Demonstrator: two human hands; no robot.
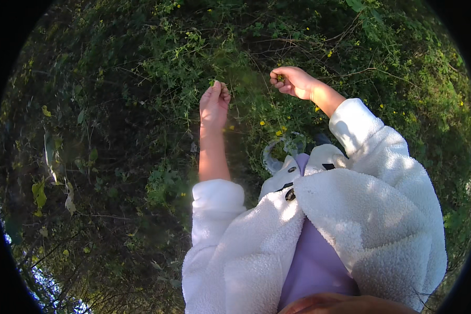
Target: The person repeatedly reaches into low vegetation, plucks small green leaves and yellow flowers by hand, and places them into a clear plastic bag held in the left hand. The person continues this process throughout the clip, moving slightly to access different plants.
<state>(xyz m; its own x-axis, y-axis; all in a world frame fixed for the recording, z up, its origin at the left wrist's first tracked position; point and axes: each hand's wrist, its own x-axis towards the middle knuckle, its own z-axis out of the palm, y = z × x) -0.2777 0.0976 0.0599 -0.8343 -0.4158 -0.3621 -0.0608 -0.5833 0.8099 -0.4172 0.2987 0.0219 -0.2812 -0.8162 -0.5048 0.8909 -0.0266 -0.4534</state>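
Note:
My left hand (215, 101) is raised over the green plants (180, 74), its thumb pressed against the curled fingers. A bit of green sprig (211, 83) shows at the thumb tip; most of it is hidden. To the right, my right hand (294, 82) is curled around a small bunch of yellow-green flower heads (280, 78). The two hands are apart, with leafy stems and small yellow flowers (262, 123) between and below them. A clear plastic bag (272, 157) hangs or lies just in front of my white fleece jacket (337, 204), partly hidden by it.
Dry, bare twigs (294, 41) cross the growth beyond my right hand. Yellowing leaves (39, 194) and withered ones hang at the left in shade. Dense plants with more yellow flowers (329, 53) spread at the right. Bright gaps (47, 282) show at the lower left.

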